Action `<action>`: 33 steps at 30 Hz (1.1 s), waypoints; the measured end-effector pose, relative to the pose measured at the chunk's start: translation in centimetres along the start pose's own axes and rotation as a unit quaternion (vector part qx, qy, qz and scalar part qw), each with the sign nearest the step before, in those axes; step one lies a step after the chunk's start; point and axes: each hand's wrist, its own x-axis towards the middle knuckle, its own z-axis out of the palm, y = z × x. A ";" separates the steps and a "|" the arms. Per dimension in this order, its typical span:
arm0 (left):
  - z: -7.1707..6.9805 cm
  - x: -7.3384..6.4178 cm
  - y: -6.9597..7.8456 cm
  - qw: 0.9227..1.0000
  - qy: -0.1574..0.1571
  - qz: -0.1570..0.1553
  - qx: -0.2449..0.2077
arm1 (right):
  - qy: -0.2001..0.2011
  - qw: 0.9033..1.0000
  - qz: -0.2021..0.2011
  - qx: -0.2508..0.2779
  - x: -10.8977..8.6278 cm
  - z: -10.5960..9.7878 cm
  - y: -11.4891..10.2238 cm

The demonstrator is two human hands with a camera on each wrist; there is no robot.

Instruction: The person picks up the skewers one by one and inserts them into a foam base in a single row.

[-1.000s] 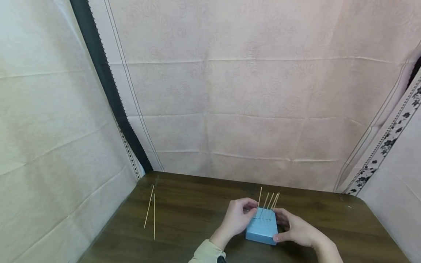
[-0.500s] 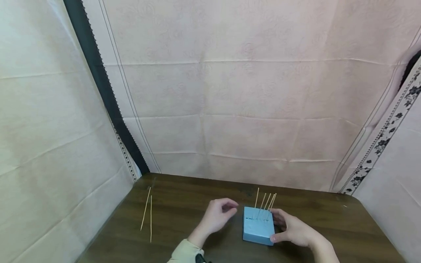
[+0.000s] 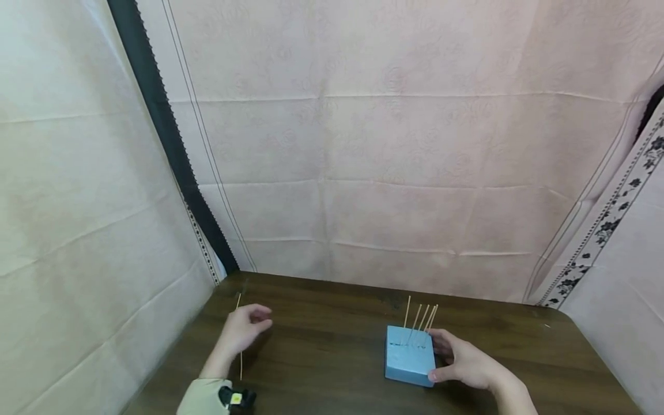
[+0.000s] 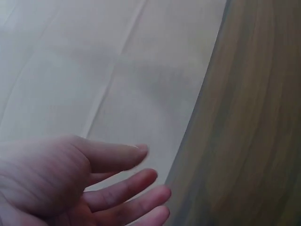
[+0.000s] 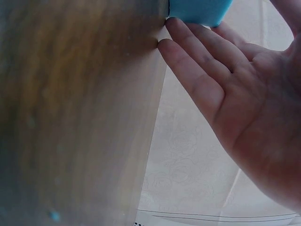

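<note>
My left hand [image 3: 241,329] is at the left of the table, its fingers loosely bent with nothing between them in the left wrist view. In the head view it overlaps two thin wooden sticks; the end of one stick [image 3: 238,301] shows above it and the lower part of another stick [image 3: 241,366] below. My right hand [image 3: 461,362] holds a light blue block [image 3: 410,363] by its right side, thumb at the near corner and fingers along the far part of that side. Several upright sticks [image 3: 419,317] stand in the block's top, toward its far end, beside a row of small holes.
A dark brown wooden table [image 3: 321,346] lies under everything. Pale cloth [image 3: 332,173] hangs behind it and at both sides. Strapped to my left wrist is a small black device [image 3: 236,397]. A tiny white scrap [image 3: 547,326] lies at the far right.
My left hand has left the block and moved far left across the table to the two lying sticks. The right hand stays at the block, and the standing sticks keep their places.
</note>
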 end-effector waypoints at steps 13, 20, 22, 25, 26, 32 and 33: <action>-4.3 -0.8 -5.0 0.996 0.019 -0.084 0.011 | 0.009 1.000 0.005 -0.020 -0.2 0.1 0.1; -3.8 -0.6 -4.5 0.996 0.015 -0.079 0.028 | 0.007 1.000 -0.001 -0.016 -0.2 0.0 0.3; -3.7 -0.6 -4.4 0.996 0.013 -0.082 0.024 | 0.007 1.000 -0.002 -0.016 -0.1 0.0 0.4; -3.4 -0.6 -4.2 0.996 0.008 -0.086 0.016 | 0.006 1.000 -0.002 -0.014 0.1 0.0 0.5; -3.3 -0.6 -4.2 0.996 0.005 -0.085 0.012 | 0.005 1.000 -0.002 -0.014 0.1 0.0 0.5; -2.0 -0.4 -3.8 0.997 -0.013 -0.073 0.000 | 0.004 1.000 -0.007 -0.013 0.2 0.0 0.5; -1.7 -0.4 -3.7 0.997 -0.015 -0.071 0.001 | 0.004 1.000 -0.006 -0.013 0.2 0.0 0.4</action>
